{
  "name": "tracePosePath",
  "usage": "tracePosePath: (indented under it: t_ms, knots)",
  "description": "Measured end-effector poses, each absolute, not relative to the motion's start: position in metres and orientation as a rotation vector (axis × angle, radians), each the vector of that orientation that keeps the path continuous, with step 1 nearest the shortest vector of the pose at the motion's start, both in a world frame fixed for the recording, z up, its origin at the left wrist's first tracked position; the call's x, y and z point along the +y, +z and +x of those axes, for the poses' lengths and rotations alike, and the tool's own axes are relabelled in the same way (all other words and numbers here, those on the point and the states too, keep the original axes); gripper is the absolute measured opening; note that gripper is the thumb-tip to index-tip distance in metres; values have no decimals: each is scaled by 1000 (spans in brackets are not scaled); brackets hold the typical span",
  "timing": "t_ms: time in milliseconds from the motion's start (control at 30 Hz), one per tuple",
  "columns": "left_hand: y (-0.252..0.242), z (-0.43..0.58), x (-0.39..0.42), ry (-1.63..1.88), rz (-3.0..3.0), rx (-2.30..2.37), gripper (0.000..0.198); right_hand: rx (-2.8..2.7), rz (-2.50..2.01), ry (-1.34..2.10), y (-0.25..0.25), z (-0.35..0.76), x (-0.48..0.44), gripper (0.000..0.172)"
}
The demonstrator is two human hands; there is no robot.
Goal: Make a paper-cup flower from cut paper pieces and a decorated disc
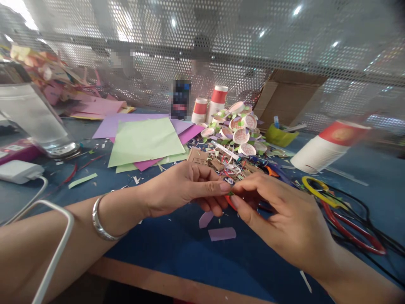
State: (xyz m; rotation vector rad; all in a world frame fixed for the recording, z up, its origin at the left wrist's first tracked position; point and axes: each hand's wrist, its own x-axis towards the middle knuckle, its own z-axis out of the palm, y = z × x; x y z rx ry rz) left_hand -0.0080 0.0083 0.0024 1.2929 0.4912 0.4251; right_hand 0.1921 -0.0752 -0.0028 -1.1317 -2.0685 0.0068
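My left hand (193, 188) and my right hand (278, 207) meet above the front of the blue table. A tiny green scrap (230, 193), likely paper, shows between their fingertips. Both hands are closed in a pinch, and the two thumbs nearly touch. Part of a red-orange curved thing (231, 202) shows just below the fingertips; my right hand hides the rest. Two purple paper pieces, one a cut strip (222, 234), lie under the hands. Behind them spreads a heap of paper and cardboard scraps (224, 162) with a white pen (225, 150) on it.
Green paper sheets (145, 141) lie over purple ones at the back left. Cut cup bottoms (241, 136) are piled behind the scraps. Stacked paper cups (330, 145), red-handled scissors (354, 232) and black cables stand or lie right. A glass (41, 114) and white cable (55, 249) are left.
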Motion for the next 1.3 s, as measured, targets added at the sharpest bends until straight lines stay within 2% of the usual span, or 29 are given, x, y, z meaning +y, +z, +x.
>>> tracePosePath:
  t_ms: [233,567,1067,1300]
  knots:
    - [7,-9,12,416,1420,493,32,-2067,-1144,67,-3,191,-75,4]
    - [8,-13,17,412,1550,447,13,-2076,-1183,115,-1,193,-76,8]
    - [7,-13,15,370,1426,446,22,-2077,-1137,110,2,190,-78,13]
    - [7,-14,16,362,1451,431,13,-2076,-1153,128,0,191,-75,15]
